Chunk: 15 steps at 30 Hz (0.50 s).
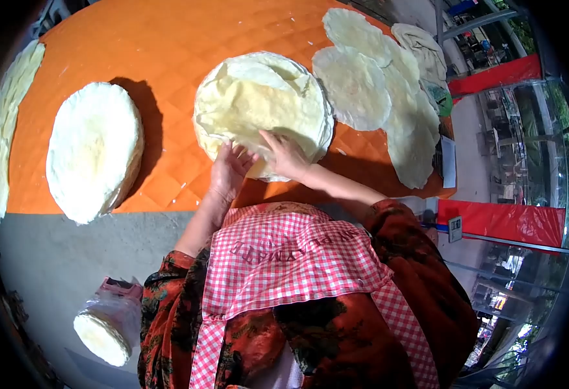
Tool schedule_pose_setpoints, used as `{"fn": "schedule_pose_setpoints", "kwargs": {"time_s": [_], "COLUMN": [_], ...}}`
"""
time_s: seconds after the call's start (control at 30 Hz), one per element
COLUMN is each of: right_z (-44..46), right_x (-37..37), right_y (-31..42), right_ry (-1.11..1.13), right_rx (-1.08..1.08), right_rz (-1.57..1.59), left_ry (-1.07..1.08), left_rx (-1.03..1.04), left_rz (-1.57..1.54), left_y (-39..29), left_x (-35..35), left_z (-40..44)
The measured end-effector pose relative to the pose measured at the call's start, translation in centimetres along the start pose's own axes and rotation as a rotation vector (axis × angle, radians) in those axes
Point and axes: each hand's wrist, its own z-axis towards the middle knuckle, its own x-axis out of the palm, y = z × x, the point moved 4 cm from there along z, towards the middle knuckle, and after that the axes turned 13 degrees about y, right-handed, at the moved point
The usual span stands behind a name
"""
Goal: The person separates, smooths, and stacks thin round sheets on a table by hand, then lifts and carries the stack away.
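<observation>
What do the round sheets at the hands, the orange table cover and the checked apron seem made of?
The round sheets look like thin dough, probably, matte and pale, with limp folds and wavy edges. The orange table cover, fairly matte, may be fabric or plastic; its faint diamond pattern doesn't settle which. The checked apron looks like woven cloth, matte, with soft creases.

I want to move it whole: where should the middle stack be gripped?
I'd take the middle stack low under its left and right rims, from both sides: it is broad, round and layered, so support there should hold it together.
</observation>
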Motion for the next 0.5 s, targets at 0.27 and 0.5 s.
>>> {"fn": "schedule_pose_setpoints", "kwargs": {"time_s": [0.27,0.5], "right_z": [4.4,-0.3], "right_x": [-20.5,-8.3], "right_y": [-3.0,1.5], "right_ry": [-0.221,-0.235], "right_rx": [0.028,-0.099], "right_rz": [0.103,-0.273], "left_ry": [-0.332,-0.338], "left_rx": [0.252,0.102], "left_rz": [0.382,0.247], "left_y": [-2.3,1.4], "left_x": [-3.2,-1.8], "left_z": [-3.8,-6.7]}}
